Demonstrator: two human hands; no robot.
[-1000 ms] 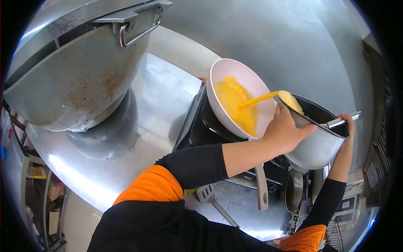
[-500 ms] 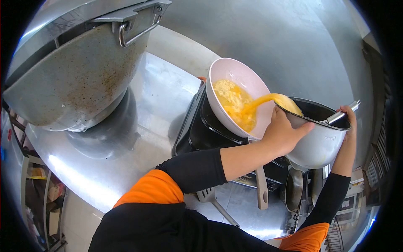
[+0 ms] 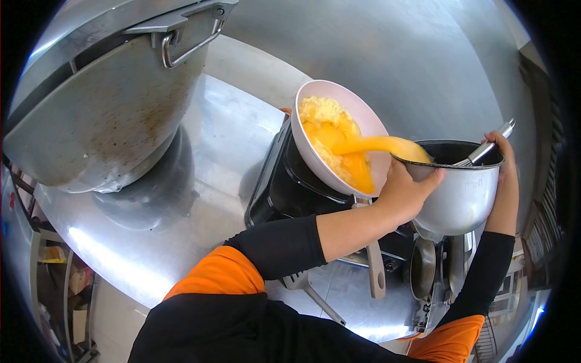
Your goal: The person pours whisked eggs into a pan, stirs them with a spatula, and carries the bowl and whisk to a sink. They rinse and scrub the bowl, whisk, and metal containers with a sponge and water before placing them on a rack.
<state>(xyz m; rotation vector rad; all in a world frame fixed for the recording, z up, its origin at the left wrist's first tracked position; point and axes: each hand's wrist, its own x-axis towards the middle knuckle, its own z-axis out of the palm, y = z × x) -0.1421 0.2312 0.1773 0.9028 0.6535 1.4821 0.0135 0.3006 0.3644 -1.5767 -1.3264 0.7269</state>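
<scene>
Both hands hold a light grey pot (image 3: 457, 199), tilted toward a pink pan (image 3: 369, 121). My left hand (image 3: 405, 190) grips the pot's near left side, thumb outside. At its far right side is my right hand (image 3: 503, 151), fingers curled at the rim by a metal whisk (image 3: 491, 143) that leans inside. Yellow liquid (image 3: 384, 144) flows over the rim into the pan, where a pale, puffy yellow mass (image 3: 327, 112) surrounds a smoother pool. The pan rests on a black stove (image 3: 275, 196), its brown handle (image 3: 376, 269) pointing toward me.
A large stained metal vessel (image 3: 115, 115) with a bar handle stands at the left. On the metal counter (image 3: 163, 242) near my body lies a slotted spatula (image 3: 315, 296). Small pans (image 3: 422, 269) are below the pot. Shelves (image 3: 60, 290) show at lower left.
The yellow stream is thicker, and the pan holds more yellow mass, now puffier and higher up its far side. The pot is tipped further, and my right hand has risen slightly with the whisk.
</scene>
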